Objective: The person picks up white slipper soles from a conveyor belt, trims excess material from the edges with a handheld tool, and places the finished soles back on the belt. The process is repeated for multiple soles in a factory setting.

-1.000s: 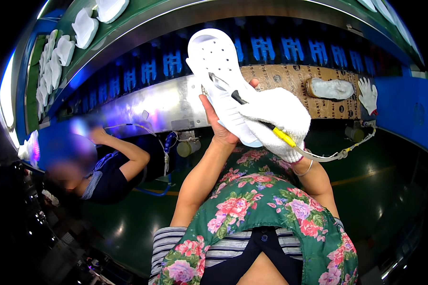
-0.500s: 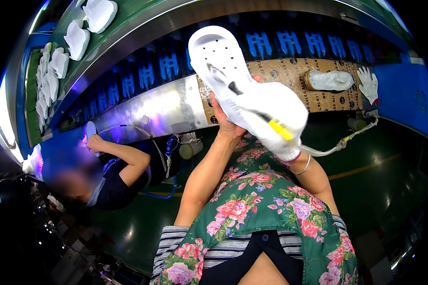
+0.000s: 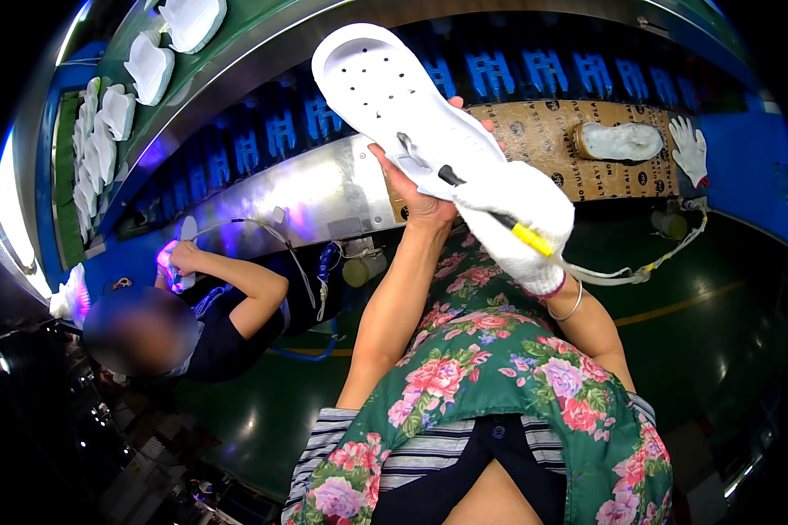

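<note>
A white shoe sole (image 3: 382, 84), with small dark holes in its wide end, slants up and to the left before me. My left hand (image 3: 420, 199) is bare and cups it from beneath, fingertips showing past the far edge. On my right hand (image 3: 525, 229) is a white knit glove, and its fingers close round a slim brush-like tool (image 3: 530, 238) with a yellow and black handle. The tool's dark tip (image 3: 409, 147) is at the middle of the sole; whether it touches cannot be made out. A pale hose (image 3: 617, 278) trails from the gloved hand.
A cardboard-covered ledge (image 3: 543, 131) ahead bears a whitish pad (image 3: 622, 141) and a white glove (image 3: 690, 149). Behind run blue racks (image 3: 490, 72). White soles (image 3: 151, 68) lie on the green conveyor (image 3: 263, 19) at upper left. A co-worker (image 3: 236, 302) sits at left, holding a pale sole.
The sole has shifted up and left in my left hand. My gloved hand and tool have moved slightly right and down. The co-worker's hands have come together around a sole.
</note>
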Demonstrator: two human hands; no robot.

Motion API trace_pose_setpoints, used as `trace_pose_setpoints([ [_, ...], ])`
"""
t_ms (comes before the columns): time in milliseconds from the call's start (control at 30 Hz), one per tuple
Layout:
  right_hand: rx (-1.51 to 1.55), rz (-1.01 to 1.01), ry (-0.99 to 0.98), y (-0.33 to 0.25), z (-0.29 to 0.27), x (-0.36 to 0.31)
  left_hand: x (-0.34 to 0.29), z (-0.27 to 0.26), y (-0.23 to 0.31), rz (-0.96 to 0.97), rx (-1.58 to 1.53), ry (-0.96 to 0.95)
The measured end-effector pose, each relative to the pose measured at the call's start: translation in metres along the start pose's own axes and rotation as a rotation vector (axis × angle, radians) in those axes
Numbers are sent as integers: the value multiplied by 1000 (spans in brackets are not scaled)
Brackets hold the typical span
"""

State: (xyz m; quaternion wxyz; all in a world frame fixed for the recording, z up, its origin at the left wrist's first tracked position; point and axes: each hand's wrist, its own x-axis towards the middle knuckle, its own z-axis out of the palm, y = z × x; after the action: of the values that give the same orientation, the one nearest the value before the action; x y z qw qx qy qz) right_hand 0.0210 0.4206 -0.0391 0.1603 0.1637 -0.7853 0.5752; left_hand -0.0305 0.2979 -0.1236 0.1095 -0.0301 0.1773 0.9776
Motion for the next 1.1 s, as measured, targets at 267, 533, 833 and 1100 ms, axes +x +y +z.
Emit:
trace_pose_setpoints([
  [267, 8, 35, -21, -2, -3, -3, 9, -10, -2, -92, -70, -224],
  [533, -94, -139, -15, 4, -6, -10, 10, -12, 0, -107, 20, -257],
  [833, -71, -89, -69, 7, -20, -19, 10, -18, 2, -73, -169, -155],
  [1100, -77, -264, -142, 6, -4, -24, 16, -7, 7, -102, -262, -357],
])
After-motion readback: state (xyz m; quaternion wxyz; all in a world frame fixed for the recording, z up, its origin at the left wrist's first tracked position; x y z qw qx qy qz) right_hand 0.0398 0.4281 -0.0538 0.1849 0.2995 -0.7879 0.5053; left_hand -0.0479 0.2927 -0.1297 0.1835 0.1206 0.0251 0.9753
